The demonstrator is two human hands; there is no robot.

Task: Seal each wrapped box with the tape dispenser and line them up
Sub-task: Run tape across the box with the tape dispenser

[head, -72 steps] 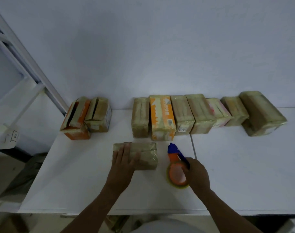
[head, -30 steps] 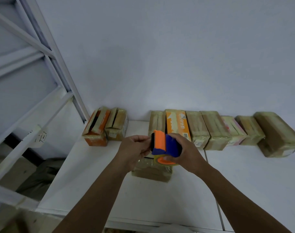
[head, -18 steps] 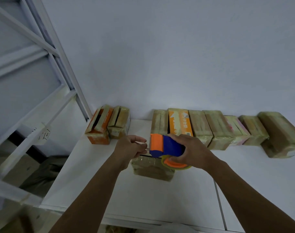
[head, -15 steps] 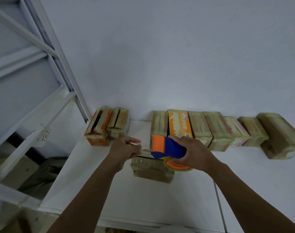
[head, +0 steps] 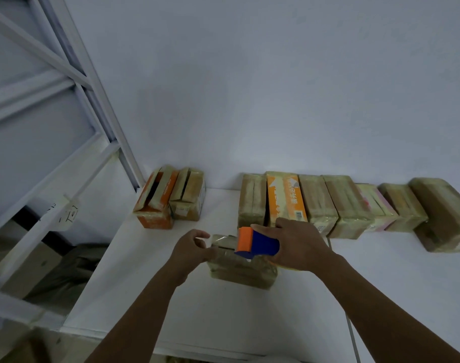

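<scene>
— White wall (head: 276, 87) behind a white tabletop (head: 223, 323), with one metal shelf frame (head: 92, 87) at left. What sits there?
— Ten wrapped boxes. A row of seven boxes (head: 317, 200) stands side by side against the wall at right. A pair of boxes (head: 171, 197) sits at left, well apart from the row.
— And the tenth?
— The single box (head: 239, 271) lies nearer the front, under both hands. The right hand (head: 299, 247) grips one orange-and-blue tape dispenser (head: 257, 246) over it. The left hand (head: 192, 248) pinches the tape end (head: 219, 239) at its left edge.
</scene>
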